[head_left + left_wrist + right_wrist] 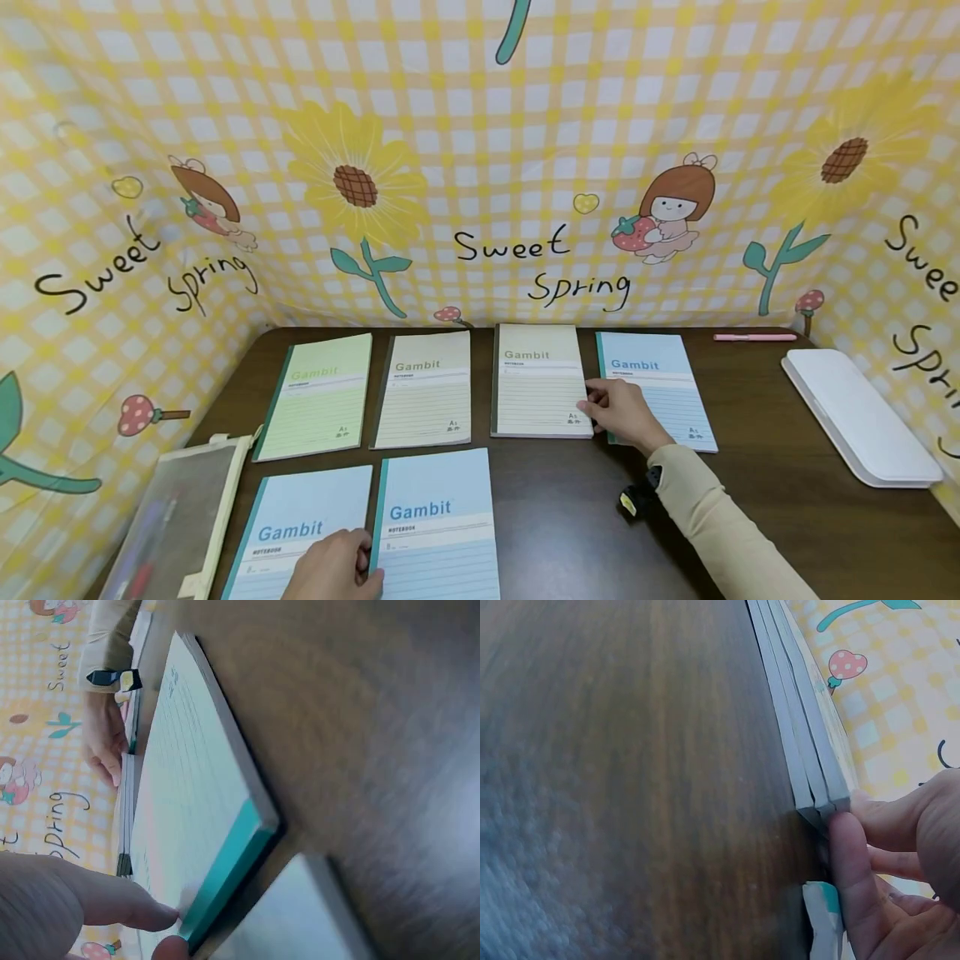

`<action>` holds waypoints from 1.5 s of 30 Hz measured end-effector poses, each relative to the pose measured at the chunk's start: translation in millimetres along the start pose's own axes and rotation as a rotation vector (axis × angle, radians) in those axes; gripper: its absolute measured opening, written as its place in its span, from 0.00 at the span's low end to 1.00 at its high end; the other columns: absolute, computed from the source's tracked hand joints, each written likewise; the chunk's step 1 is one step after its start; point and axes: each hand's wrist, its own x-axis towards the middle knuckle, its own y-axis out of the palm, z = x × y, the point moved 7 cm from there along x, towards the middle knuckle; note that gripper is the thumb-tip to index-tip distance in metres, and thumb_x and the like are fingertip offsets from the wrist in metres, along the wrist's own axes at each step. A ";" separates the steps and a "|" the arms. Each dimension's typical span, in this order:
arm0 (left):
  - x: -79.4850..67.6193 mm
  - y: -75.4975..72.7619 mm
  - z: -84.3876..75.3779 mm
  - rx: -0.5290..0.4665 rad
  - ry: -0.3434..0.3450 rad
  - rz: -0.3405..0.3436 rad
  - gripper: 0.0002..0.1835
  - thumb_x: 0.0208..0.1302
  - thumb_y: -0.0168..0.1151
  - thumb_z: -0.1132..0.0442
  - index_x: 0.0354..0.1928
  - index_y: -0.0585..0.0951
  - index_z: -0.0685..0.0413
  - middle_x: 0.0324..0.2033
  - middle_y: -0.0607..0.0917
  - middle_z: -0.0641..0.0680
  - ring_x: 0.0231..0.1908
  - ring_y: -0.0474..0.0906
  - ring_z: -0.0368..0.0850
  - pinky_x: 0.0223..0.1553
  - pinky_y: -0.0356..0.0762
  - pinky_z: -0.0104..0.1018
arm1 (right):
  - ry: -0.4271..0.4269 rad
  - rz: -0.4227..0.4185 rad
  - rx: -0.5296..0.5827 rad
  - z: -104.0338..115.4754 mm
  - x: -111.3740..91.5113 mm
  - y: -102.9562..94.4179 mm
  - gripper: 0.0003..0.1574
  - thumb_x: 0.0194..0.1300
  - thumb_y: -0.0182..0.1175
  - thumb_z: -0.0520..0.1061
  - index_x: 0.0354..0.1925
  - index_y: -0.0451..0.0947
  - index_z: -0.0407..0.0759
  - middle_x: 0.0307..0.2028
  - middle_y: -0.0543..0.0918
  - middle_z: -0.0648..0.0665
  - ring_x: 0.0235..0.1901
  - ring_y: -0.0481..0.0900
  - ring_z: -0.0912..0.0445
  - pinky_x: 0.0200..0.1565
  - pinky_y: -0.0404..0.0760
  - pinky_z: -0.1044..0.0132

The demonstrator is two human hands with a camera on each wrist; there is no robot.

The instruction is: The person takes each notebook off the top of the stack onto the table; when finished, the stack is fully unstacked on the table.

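Right hand (626,412), nearly closed, pinches the near-right corner of a cream paper notebook stack (536,392). Left hand (330,568) likewise pinches a blue, teal-spined notebook (438,533), front-left of that stack (edge grips, presumably for steadying).

On the near side of the right hand (621,412), pinching stacked cream Gambit notebooks (534,387), dark tabletop (558,504) leaves passing room. Just right lies a blue notebook (684,398); farther left, another cream notebook (423,396); behind, checked cloth (487,167) rises.
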 end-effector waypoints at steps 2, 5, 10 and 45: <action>2.4 -3.4 -4.6 0.019 0.015 -0.011 0.12 0.48 0.72 0.61 0.21 0.76 0.56 0.15 0.71 0.49 0.19 0.66 0.43 0.22 0.62 0.35 | 0.007 0.000 -0.001 -1.0 -0.3 -1.0 0.29 0.66 0.60 0.40 0.62 0.70 0.28 0.39 0.81 0.35 0.24 0.79 0.57 0.24 0.81 0.68; 9.3 -14.8 -18.6 0.025 0.036 -0.050 0.11 0.50 0.72 0.59 0.23 0.78 0.56 0.15 0.71 0.49 0.18 0.65 0.43 0.21 0.60 0.34 | -0.004 0.004 -0.011 -1.4 -0.6 -2.5 0.28 0.67 0.60 0.40 0.62 0.70 0.28 0.38 0.80 0.36 0.24 0.79 0.58 0.24 0.80 0.68; 44.4 -35.9 -71.5 -0.096 0.216 -0.162 0.13 0.55 0.68 0.62 0.41 0.84 0.62 0.23 0.81 0.49 0.21 0.73 0.39 0.22 0.69 0.32 | 0.004 -0.010 -0.024 -2.0 -1.0 -6.6 0.26 0.67 0.60 0.39 0.61 0.72 0.31 0.36 0.81 0.38 0.22 0.79 0.58 0.24 0.80 0.67; 181.2 5.4 -151.9 -0.280 0.366 -0.004 0.41 0.61 0.67 0.56 0.71 0.60 0.65 0.69 0.58 0.73 0.69 0.56 0.69 0.64 0.65 0.59 | 0.088 -0.087 -0.219 13.2 9.0 5.4 0.36 0.59 0.69 0.55 0.56 0.74 0.32 0.37 0.84 0.40 0.30 0.82 0.53 0.35 0.81 0.57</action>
